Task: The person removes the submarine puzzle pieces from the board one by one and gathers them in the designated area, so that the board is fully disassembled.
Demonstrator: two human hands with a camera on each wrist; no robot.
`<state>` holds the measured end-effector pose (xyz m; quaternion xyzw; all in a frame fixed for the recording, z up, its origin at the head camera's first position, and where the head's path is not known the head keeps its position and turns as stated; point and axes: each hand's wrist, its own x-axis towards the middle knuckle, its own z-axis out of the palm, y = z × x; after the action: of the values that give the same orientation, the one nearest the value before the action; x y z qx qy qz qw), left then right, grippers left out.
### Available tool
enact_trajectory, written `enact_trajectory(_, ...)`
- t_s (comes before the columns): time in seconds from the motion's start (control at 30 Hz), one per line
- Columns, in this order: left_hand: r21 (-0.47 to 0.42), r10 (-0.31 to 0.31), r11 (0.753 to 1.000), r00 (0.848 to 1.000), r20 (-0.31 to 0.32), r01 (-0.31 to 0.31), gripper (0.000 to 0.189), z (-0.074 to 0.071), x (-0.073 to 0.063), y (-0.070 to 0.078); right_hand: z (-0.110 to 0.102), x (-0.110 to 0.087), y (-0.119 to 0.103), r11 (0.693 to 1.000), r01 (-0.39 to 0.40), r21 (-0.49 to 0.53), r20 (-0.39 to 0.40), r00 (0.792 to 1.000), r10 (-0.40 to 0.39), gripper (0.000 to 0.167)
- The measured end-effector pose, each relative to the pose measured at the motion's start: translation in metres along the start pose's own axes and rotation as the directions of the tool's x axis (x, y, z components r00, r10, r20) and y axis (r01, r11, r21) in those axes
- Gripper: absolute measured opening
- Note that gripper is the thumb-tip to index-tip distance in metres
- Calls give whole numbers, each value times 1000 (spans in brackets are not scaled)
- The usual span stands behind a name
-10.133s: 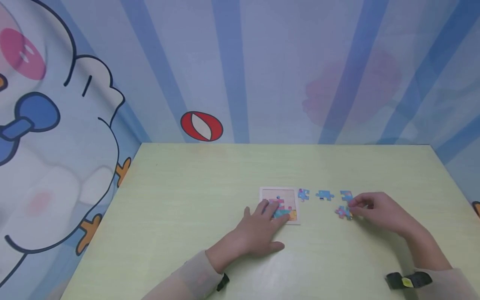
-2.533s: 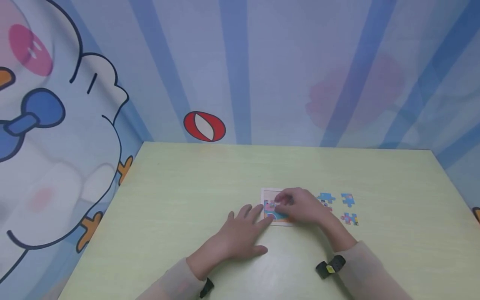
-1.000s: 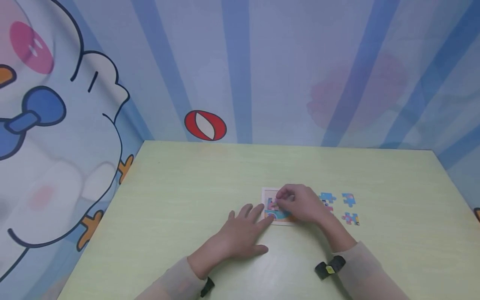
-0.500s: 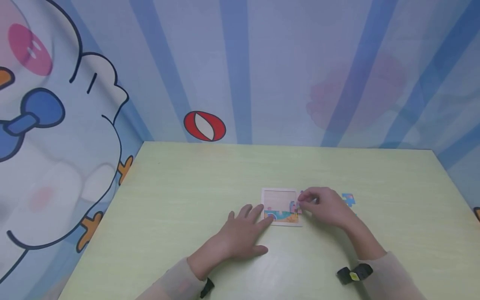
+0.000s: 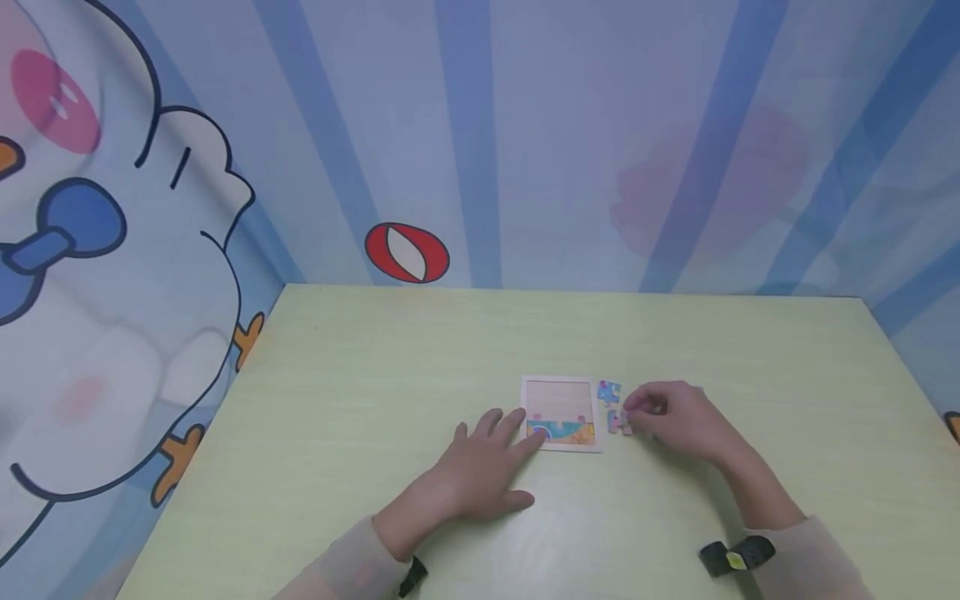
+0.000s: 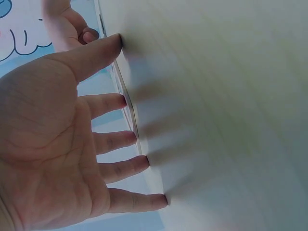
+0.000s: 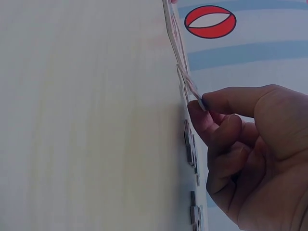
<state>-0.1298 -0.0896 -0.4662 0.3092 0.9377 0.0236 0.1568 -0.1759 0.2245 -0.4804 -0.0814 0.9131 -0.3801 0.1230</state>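
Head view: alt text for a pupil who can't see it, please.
The right hand pinches a piece beside a partly filled puzzle frame; the left hand lies spread at the frame's left edge. Another piece lies on the table.

Smooth, softly glossy worktop (image 5: 420,350) with a wood-grain look, under matt board
The puzzle tray (image 5: 558,396) looks like smooth, matt board, and the puzzle pieces (image 5: 609,392) like thin printed board. The backdrop (image 5: 555,167) resembles matt, lightly creased sheeting; the sleeves (image 5: 810,558) are soft matt cloth.
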Motion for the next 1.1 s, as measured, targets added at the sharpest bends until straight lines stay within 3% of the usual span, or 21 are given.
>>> enact_trajectory(0.5,-20,11,1000,1000,-10,-11,81,1,-1,0,0,-1,-6,994,34,-101,-25,999,-37,14)
enact_trajectory(0.7,-44,50,998,998,-42,-52,79,1,3,4,2,0,-17,996,71,-54,24,997,-70,14)
enact_trajectory(1.1,-23,63,998,998,-3,-63,79,-4,13,15,18,10,-28,977,202,-62,122,973,-193,23)
